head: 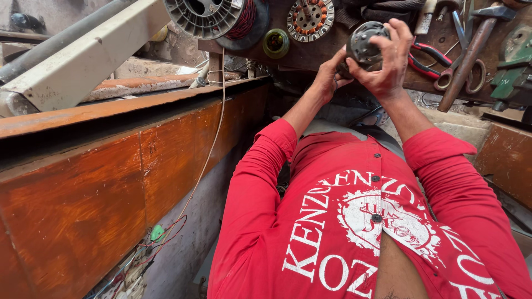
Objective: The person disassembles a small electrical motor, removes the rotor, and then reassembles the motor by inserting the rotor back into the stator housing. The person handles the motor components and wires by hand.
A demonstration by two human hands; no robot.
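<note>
We held the round grey motor core (pixel 363 44) above the workbench (pixel 310 55), beside the red-handled pliers (pixel 429 61). Its short axis ran roughly level, slotted face toward us. Our right hand (pixel 388 61) clamped over its top and side, fingers curled; our left hand (pixel 331 75) gripped underneath, both forearms raised and converging.
</note>
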